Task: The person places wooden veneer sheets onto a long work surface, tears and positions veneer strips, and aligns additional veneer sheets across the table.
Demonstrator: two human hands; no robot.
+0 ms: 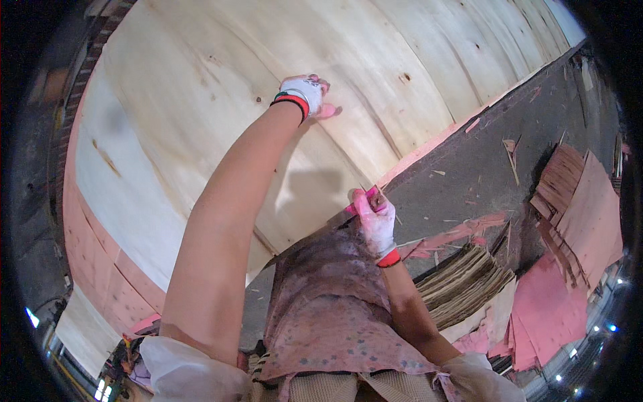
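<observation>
A large pale wood veneer sheet (221,87) with knots and seams spreads out in front of me. My left hand (306,96), in a white glove with a red cuff and pink-stained fingertips, rests on its surface. The thumb is spread away from the partly bent fingers, and nothing shows in them. Close to my body, my right hand (376,224) is at the sheet's near edge, in a similar pink-stained glove. Its fingers are closed around a small bright-pink and dark piece (372,195), whose kind I cannot make out.
Pink-faced sheets (100,234) show under the pale veneer at the left. On the right, a bundle of thin veneer strips (465,288) lies near pink sheets (546,311) and reddish veneer pieces (583,208). Splinters lie on the grey floor (489,161). A stained apron (328,301) covers my front.
</observation>
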